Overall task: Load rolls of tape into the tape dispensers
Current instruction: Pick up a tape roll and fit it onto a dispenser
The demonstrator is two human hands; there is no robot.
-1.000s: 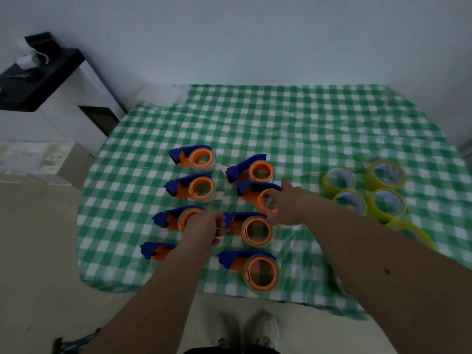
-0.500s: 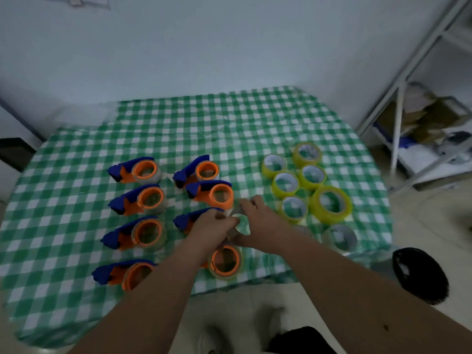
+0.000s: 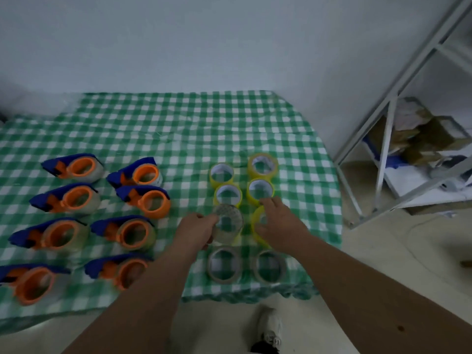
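Several blue-and-orange tape dispensers (image 3: 145, 199) lie in two columns on the left of the green checked cloth (image 3: 178, 129). To their right stand several yellow tape rolls (image 3: 260, 191) and two clear rolls (image 3: 224, 264) near the front edge. My left hand (image 3: 196, 229) grips a clear tape roll (image 3: 228, 223), holding it tilted among the rolls. My right hand (image 3: 279, 223) lies with spread fingers over a large yellow roll (image 3: 256, 223), touching it.
A white metal shelf frame (image 3: 388, 139) with boxes and clutter stands to the right of the table. The table's front edge is just below the clear rolls, with my shoe (image 3: 268, 328) on the pale floor beneath. A white wall runs behind.
Both hands moved right, from the dispensers to the group of rolls. My left hand now holds a clear roll there, and my right hand has come down on the large yellow roll. The view shifted right.
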